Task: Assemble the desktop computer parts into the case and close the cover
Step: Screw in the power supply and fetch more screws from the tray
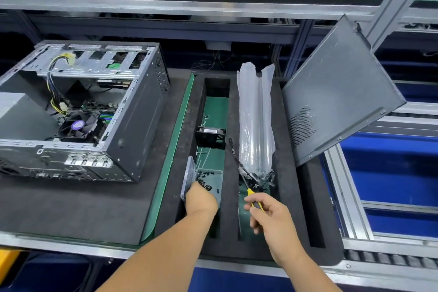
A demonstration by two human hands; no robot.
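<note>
The open black computer case (132,111) lies on its side at the left, showing the motherboard, a CPU fan (77,127) and yellow-black cables. Its dark side cover (336,99) leans upright at the right. In the black foam tray (182,140) a clear plastic box of small black screws (212,179) sits in the left slot. My left hand (201,198) reaches into that box, its fingertips hidden among the screws. My right hand (267,212) holds a yellow-handled screwdriver (253,197) over the middle slot.
A small black case fan (211,136) stands in the left slot beyond the screw box. A long air-cushion bag (256,121) and black cables (251,174) lie in the middle slot. A metal rack frame runs behind, and rollers run along the right.
</note>
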